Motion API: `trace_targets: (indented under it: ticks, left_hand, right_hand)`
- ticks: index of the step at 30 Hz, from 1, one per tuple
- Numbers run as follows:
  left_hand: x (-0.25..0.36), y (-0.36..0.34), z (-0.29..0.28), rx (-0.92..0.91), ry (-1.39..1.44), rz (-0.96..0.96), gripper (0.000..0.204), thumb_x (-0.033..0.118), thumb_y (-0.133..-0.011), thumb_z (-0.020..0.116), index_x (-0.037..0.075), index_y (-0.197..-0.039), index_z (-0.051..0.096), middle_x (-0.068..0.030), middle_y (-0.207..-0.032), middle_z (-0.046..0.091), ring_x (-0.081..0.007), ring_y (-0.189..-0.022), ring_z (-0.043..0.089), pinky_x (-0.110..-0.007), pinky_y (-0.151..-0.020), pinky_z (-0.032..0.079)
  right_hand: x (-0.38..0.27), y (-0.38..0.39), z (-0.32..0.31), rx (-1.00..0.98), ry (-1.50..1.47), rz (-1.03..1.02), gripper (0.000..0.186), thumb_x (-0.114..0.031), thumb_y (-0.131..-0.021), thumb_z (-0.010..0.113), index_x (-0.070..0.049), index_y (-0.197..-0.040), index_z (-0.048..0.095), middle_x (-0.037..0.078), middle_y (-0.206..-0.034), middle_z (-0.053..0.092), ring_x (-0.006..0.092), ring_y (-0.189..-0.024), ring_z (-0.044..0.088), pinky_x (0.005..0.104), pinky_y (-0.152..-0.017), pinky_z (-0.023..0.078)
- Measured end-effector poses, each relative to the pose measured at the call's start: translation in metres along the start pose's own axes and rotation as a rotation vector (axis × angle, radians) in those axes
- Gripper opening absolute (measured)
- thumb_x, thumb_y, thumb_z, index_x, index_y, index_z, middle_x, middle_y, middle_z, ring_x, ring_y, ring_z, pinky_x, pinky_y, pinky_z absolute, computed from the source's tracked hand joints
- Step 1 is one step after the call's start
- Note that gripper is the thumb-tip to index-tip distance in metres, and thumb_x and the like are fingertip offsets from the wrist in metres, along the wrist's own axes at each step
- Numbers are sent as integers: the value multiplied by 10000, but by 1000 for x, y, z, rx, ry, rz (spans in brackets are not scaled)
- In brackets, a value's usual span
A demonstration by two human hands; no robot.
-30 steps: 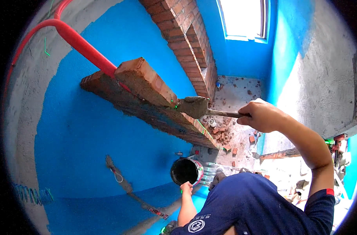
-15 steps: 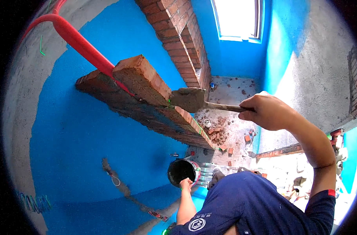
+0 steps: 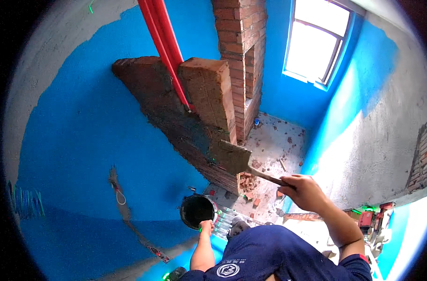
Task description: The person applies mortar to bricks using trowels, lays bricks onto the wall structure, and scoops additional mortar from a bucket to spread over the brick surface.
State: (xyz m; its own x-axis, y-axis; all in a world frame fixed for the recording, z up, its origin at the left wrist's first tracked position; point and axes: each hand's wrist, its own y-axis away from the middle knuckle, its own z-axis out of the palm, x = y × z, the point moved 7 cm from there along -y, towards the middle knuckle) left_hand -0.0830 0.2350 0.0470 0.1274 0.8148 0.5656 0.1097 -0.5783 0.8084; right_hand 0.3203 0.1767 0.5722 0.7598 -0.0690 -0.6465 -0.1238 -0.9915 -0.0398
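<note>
My right hand is closed around the handle of a trowel. The trowel's broad grey blade, coated with mortar, is at the edge of a low brick wall, whose top is spread with dark mortar. Beyond the blade, a raised brick block stands on the wall. My left hand is closed in front of the near rim of a dark bucket; what its fingers hold, if anything, is hidden. The bucket's inside looks dark.
Red pipes rise from the wall top beside the block. A brick pillar stands behind, left of a window. Broken bricks litter the floor. A wire loop sticks out of the blue wall.
The view has shifted, so the wall and block appear turned and the bucket sits farther left. My right hand has brought the trowel lower and nearer along the wall. My left hand stays by the bucket.
</note>
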Motion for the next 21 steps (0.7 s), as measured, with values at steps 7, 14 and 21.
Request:
trace_targets:
  ticks: [7,14,21]
  left_hand:
    - [-9,-4,8,-3,11,24,92,179,-793,618,104,-750,587,-20,-636,587,-142,-516,564,-287,-445,414]
    - [-28,-8,12,-66,67,-37,93,166,-785,607,100,-727,578,-30,-636,588,-147,-492,558,-288,-419,402]
    - [-19,-12,9,-5,75,-70,108,105,-764,585,68,-668,552,-37,-577,538,-148,-458,544,-256,-340,328]
  right_hand:
    - [-8,-29,11,-42,150,48,204,-227,-897,556,-60,-994,624,192,-862,612,388,-810,595,472,-703,464]
    - [-16,-30,-4,-39,222,38,187,-222,-903,549,-38,-914,585,187,-846,598,377,-801,594,469,-697,462]
    - [-24,-32,-10,-25,256,56,175,-210,-908,541,-41,-927,582,178,-841,599,373,-786,598,462,-684,468]
